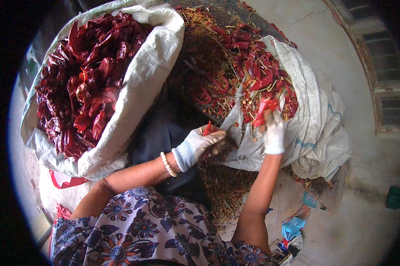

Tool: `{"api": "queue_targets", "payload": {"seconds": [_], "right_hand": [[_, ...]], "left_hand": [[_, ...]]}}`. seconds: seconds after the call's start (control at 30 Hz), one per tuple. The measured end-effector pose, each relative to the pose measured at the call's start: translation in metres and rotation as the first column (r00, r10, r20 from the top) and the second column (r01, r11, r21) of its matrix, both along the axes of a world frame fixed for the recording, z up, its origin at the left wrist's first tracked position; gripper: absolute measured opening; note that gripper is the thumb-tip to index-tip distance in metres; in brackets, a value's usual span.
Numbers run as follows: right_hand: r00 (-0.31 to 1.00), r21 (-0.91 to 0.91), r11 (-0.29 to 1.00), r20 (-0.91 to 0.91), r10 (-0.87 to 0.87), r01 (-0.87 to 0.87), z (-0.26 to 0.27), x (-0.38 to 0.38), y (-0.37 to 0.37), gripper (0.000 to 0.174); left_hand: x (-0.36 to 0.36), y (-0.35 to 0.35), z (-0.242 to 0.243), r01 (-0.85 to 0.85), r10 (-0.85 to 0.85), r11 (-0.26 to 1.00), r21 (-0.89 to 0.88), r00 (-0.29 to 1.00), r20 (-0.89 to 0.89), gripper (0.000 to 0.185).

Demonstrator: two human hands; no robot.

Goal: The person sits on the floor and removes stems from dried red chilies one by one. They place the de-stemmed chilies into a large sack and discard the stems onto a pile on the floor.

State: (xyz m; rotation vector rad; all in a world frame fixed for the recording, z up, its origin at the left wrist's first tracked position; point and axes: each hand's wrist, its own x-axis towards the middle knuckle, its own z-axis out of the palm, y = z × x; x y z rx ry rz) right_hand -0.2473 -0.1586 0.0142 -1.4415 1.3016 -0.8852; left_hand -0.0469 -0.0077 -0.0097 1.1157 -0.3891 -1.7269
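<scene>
My left hand (203,141), in a white knit work glove, is closed around a dried red chili pepper (207,128) whose tip sticks up past the thumb. Blur softens my gloved right hand (273,133), which grips a brighter red chili pepper (265,108) over the mouth of a white woven sack (303,99). Inside that sack, dried chilies (263,71) lie mixed with stems and yellow seeds. To the left, a second woven sack (143,76) with a rolled rim is heaped with dark red dried chilies (87,86).
Chili scraps and seeds (200,20) cover a dark surface behind the hands. More debris (226,193) lies below the right-hand sack. A light blue plastic basket (293,228) stands on the concrete floor (359,212) at lower right. A wooden-framed grille (372,76) borders the right side.
</scene>
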Motion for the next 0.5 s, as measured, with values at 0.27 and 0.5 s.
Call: {"api": "queue_targets", "payload": {"seconds": [0.27,0.5], "right_hand": [[0.72,-0.076,0.82,-0.53,0.449,-0.567,0.021,0.058,0.106,0.029],[0.754,-0.153,0.76,-0.351,0.555,-0.631,0.009,0.044,0.092,0.016]], "left_hand": [[0.001,0.009,-0.003,0.063,-0.054,0.978,-0.199,0.997,0.049,0.032],[0.0,0.004,-0.007,-0.06,0.068,0.982,-0.178,0.997,0.038,0.019]]}}
